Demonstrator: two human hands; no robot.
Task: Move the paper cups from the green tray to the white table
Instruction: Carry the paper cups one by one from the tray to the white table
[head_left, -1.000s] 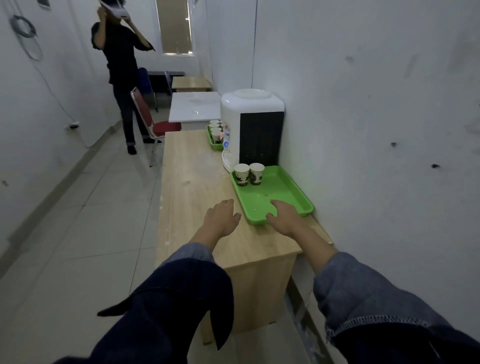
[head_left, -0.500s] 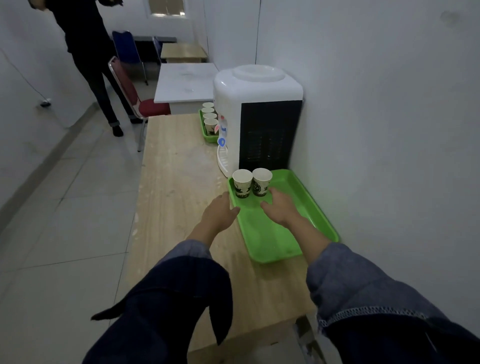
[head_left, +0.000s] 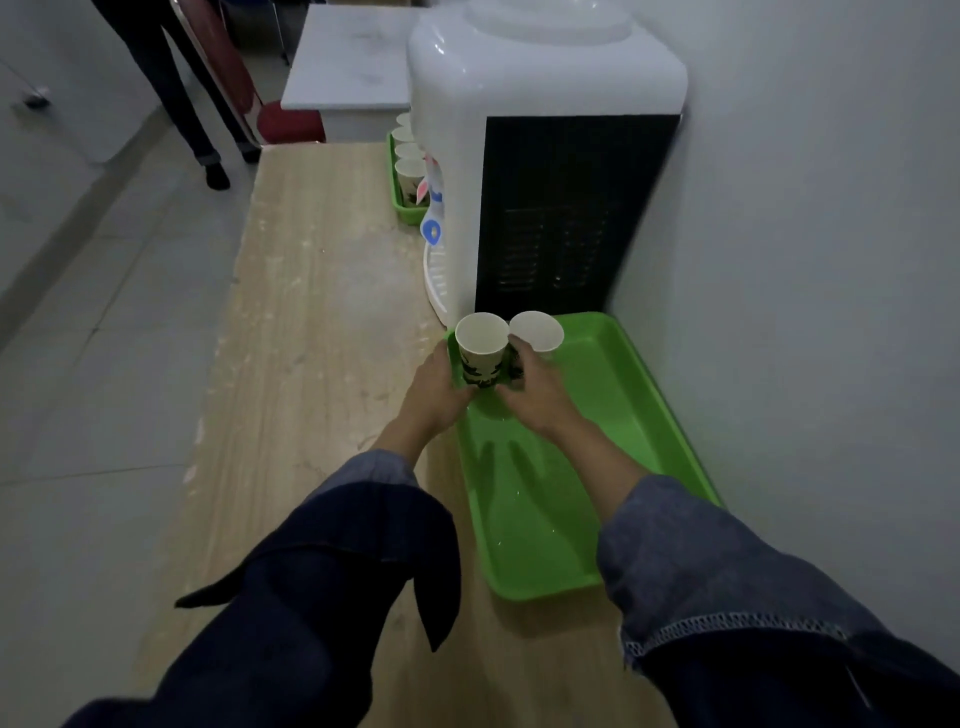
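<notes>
Left hand (head_left: 434, 387) and right hand (head_left: 535, 387), fingers wrapping two touching paper cups (head_left: 480, 348) on the green tray (head_left: 545, 519); squeezing may crush them.

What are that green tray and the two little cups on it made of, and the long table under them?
The green tray looks like glossy moulded plastic: it mirrors the hands. The two cups look like thin matte paper, white inside, with a dark print outside. The long table shows pale wood grain, possibly laminate rather than solid wood.
</notes>
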